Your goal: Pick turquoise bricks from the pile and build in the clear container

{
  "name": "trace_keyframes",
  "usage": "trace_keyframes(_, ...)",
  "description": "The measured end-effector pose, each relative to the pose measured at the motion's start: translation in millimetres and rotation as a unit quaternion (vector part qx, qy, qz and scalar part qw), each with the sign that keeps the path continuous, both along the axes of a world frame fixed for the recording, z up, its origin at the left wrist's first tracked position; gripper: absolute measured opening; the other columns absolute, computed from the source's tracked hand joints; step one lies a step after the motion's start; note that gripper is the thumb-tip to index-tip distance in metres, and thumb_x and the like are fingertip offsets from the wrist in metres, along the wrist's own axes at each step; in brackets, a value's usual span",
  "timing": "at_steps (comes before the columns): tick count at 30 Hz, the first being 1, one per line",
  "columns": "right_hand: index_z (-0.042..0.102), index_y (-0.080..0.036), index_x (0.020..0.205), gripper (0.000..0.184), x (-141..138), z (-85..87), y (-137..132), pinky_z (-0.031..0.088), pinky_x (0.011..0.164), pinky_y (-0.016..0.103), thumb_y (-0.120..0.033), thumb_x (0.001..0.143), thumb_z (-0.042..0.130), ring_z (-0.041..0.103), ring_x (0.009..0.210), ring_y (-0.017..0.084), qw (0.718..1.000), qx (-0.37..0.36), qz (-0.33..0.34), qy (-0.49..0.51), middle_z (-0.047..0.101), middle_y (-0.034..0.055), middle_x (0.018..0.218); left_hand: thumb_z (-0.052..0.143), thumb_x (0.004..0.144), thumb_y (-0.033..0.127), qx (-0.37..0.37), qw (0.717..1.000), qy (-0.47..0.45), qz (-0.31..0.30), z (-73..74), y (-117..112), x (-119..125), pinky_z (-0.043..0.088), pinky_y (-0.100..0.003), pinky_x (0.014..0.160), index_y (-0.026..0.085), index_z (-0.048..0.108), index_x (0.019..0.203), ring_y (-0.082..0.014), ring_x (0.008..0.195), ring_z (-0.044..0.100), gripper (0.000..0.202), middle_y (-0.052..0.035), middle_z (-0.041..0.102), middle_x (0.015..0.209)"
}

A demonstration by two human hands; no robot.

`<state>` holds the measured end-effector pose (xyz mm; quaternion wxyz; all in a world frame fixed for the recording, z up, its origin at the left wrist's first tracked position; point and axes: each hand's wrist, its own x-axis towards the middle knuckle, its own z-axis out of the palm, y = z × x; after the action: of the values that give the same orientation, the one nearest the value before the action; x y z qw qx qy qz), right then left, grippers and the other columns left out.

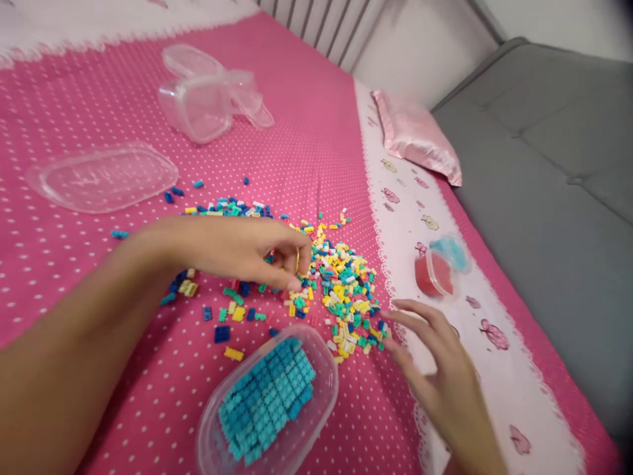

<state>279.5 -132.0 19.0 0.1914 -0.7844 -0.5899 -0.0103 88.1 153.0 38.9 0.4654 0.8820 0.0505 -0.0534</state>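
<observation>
A loose spread of small building bricks (346,284) in yellow, teal, blue, white and pink lies on the pink dotted bedspread. My left hand (252,247) reaches across the middle of it, fingers curled down and thumb near the bricks. Whatever those fingers hold is hidden. At the right edge of the pile, my right hand (438,363) is open, fingers spread and tips close to the outer bricks. Below the pile stands a clear plastic tub (324,396). Inside it sits a block of joined turquoise and blue bricks (270,399).
A clear lid (106,177) lies at left, and clear containers (202,109) stand farther back. On the white border at right are a small tub of red material (434,274) and a blue one (451,252). Beyond are a pink pillow (418,137) and a grey padded headboard (548,145).
</observation>
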Motion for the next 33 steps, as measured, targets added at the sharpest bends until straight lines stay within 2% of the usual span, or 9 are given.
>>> trace_keyframes(1,0.056,-0.037,0.134,0.041,-10.0,-19.8,-13.9,0.040,0.110,0.060,-0.044,0.094,0.063,0.044,0.140,0.033,0.996,0.056,-0.065,-0.013,0.046,0.0084,0.150,0.059,0.091,0.034,0.037,0.998,-0.039,0.033,-1.2,4.6,-0.8,0.044,-0.021,0.062,0.019,0.064,0.093,-0.0122,0.072,0.061,0.017,0.0008,0.068,0.083)
trace_keyframes(3,0.031,-0.034,0.156,0.079,-26.6,-57.8,-34.2,0.031,0.112,0.072,-0.054,0.088,0.067,0.019,0.152,0.043,0.986,0.063,-0.151,0.013,0.016,0.0132,0.168,0.056,0.093,0.036,0.098,0.986,-0.098,0.096,-3.7,11.2,-1.0,0.043,-0.022,0.064,0.017,0.063,0.095,-0.0120,0.074,0.060,0.020,0.0001,0.068,0.086)
trace_keyframes(5,0.009,-0.032,0.163,0.093,-35.4,-84.7,-39.1,0.027,0.110,0.077,-0.058,0.090,0.061,0.012,0.154,0.046,0.978,0.036,-0.199,0.054,0.007,0.0167,0.171,0.055,0.093,0.035,0.131,0.973,-0.134,0.137,-5.4,13.9,0.4,0.043,-0.023,0.067,0.016,0.064,0.096,-0.0123,0.076,0.060,0.021,-0.0008,0.068,0.088)
trace_keyframes(8,0.003,-0.020,0.163,0.121,-31.7,-98.9,-17.6,0.021,0.114,0.076,-0.072,0.077,0.068,0.008,0.153,0.049,0.979,0.028,-0.189,0.068,0.005,0.0260,0.169,0.055,0.092,0.035,0.140,0.966,-0.153,0.156,-5.5,12.9,3.9,0.043,-0.023,0.071,0.015,0.065,0.096,-0.0126,0.077,0.060,0.023,-0.0018,0.069,0.088)
trace_keyframes(10,0.010,-0.018,0.163,0.123,-23.3,-97.3,6.9,0.019,0.116,0.073,-0.077,0.072,0.069,0.010,0.153,0.048,0.982,0.019,-0.174,0.073,0.011,0.0267,0.168,0.055,0.091,0.036,0.136,0.967,-0.155,0.151,-4.4,11.4,5.8,0.044,-0.024,0.072,0.014,0.065,0.096,-0.0128,0.078,0.060,0.024,-0.0022,0.069,0.089)
trace_keyframes(17,0.021,-0.015,0.160,0.108,-6.8,-89.3,84.3,0.020,0.120,0.063,-0.075,0.079,0.061,0.011,0.155,0.038,0.992,0.027,-0.099,0.073,0.021,0.0230,0.167,0.054,0.091,0.038,0.139,0.967,-0.155,0.145,-2.8,11.6,5.0,0.043,-0.025,0.072,0.014,0.064,0.096,-0.0140,0.079,0.061,0.027,-0.0033,0.070,0.090)
trace_keyframes(25,0.040,-0.016,0.150,0.081,4.6,-76.6,159.4,0.023,0.118,0.061,-0.057,0.086,0.066,0.034,0.146,0.036,0.992,0.087,-0.064,0.068,0.044,0.0209,0.155,0.051,0.093,0.034,0.152,0.967,-0.144,0.143,-5.1,11.4,3.8,0.041,-0.025,0.071,0.015,0.063,0.098,-0.0141,0.078,0.060,0.023,-0.0028,0.068,0.089)
trace_keyframes(29,0.054,-0.019,0.139,0.057,12.3,-63.3,193.3,0.033,0.113,0.061,-0.047,0.091,0.066,0.046,0.137,0.033,0.992,0.080,-0.013,0.096,0.053,0.0137,0.147,0.048,0.095,0.031,0.209,0.959,-0.114,0.152,-13.1,13.8,5.6,0.042,-0.028,0.074,0.016,0.063,0.098,-0.0174,0.082,0.061,0.021,-0.0048,0.068,0.091)
trace_keyframes(33,0.061,-0.020,0.130,0.048,27.7,-44.2,202.4,0.042,0.109,0.057,-0.048,0.092,0.066,0.057,0.127,0.029,0.981,0.038,0.090,0.168,0.061,0.0112,0.137,0.045,0.098,0.028,0.289,0.938,-0.116,0.154,-26.7,14.6,11.6,0.042,-0.038,0.092,0.015,0.064,0.109,-0.0246,0.102,0.060,0.025,-0.0106,0.068,0.109)
